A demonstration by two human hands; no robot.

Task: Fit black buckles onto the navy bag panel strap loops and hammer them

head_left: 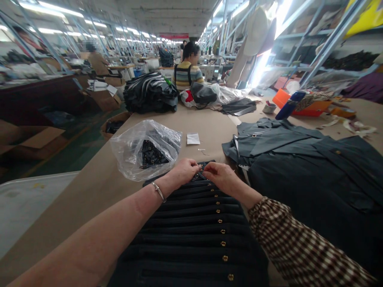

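My left hand [184, 171] is closed in a pinch at a small dark piece with metal rings [196, 174], at the far end of a row of overlapping dark garment pieces [185, 225]. Close beside it on the right, my right hand [220, 175] also has its fingers pressed together; what they hold is too small to make out. Gold-coloured eyelets [223, 231] run down the overlapped pieces towards me. Left of the hands lies an open clear plastic bag [125, 149] holding black pieces with metal rings [152, 153].
Dark fabric [299, 171] is heaped on the right of the table [209, 123]. A small white square [193, 138] lies beyond the hands. Farther back are a dark fabric stack [151, 93], an orange box [311, 109] and a seated person [187, 73]. Cardboard boxes [36, 137] stand left.
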